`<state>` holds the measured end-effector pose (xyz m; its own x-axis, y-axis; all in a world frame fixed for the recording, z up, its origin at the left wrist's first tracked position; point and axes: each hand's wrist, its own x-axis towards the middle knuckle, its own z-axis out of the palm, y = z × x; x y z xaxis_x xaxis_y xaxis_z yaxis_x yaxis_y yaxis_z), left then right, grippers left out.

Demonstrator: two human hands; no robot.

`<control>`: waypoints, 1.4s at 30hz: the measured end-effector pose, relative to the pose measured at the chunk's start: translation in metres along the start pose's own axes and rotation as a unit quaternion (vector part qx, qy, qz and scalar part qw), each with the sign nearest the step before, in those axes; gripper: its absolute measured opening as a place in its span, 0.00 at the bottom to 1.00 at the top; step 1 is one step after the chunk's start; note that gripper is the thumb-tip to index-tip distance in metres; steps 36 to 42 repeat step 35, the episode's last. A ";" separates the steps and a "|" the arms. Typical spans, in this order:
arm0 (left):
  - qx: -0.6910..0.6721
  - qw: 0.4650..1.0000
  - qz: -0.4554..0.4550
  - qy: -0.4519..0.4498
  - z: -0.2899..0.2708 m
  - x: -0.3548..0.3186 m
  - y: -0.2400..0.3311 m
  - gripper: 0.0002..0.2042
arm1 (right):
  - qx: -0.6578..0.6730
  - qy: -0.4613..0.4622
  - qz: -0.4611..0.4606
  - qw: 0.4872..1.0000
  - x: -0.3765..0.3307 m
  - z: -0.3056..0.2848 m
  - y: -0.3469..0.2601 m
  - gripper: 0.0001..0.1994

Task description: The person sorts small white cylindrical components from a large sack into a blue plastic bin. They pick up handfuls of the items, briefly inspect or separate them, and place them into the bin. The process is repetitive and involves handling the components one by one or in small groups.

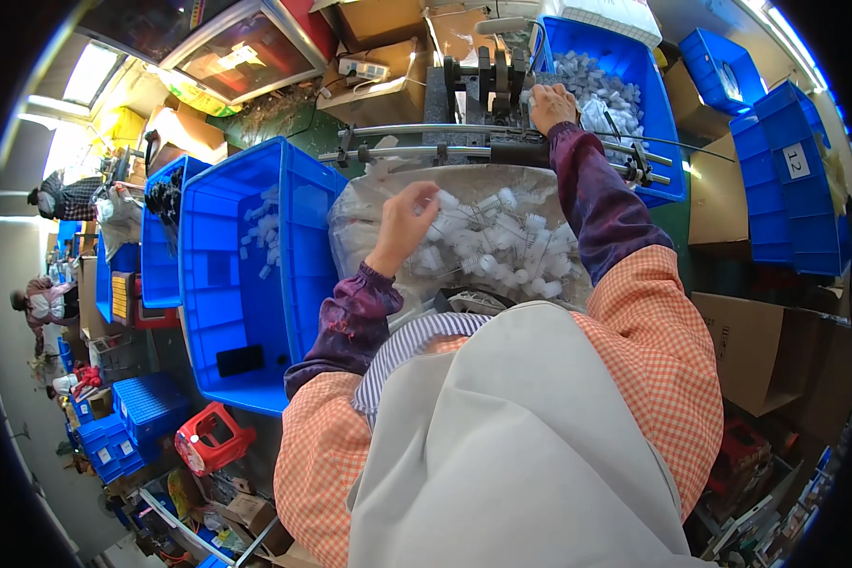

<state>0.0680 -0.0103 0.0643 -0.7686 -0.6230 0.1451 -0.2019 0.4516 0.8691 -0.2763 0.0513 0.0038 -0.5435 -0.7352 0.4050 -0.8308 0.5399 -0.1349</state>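
Observation:
Over a pile of white plastic caps and metal springs [511, 237], my left hand [407, 225] has its fingers curled into a pinch. White pieces lie right at its fingertips; what it pinches, if anything, I cannot make out. My right hand [552, 107] reaches forward beside a dark metal bench machine [488, 85], its fingers bent and closed. Whatever those fingers grip is hidden beneath them. Just right of that hand stands a blue bin [667, 142] holding many small whitish plastic parts [596, 85]. The pile rests on a clear plastic sheet [360, 213] close to my body.
Metal rails [407, 130] run across in front of the pile. At my left is a large blue crate [218, 322] with some white parts and a dark flat object [240, 361]. Cardboard boxes [748, 350] and stacked blue crates [790, 180] stand at right; a red stool [214, 438] is lower left.

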 end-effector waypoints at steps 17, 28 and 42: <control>-0.025 1.000 0.000 -0.013 -0.001 0.001 0.000 0.08 | -0.044 -0.066 0.149 0.986 -0.008 -0.028 0.006 0.14; -0.086 0.996 -0.024 -0.015 0.006 0.005 0.022 0.08 | -0.028 -0.044 0.091 0.994 -0.011 -0.014 -0.036 0.13; -0.068 0.997 -0.021 -0.010 0.005 0.006 0.024 0.08 | -0.015 -0.044 0.083 0.995 -0.007 -0.011 -0.058 0.12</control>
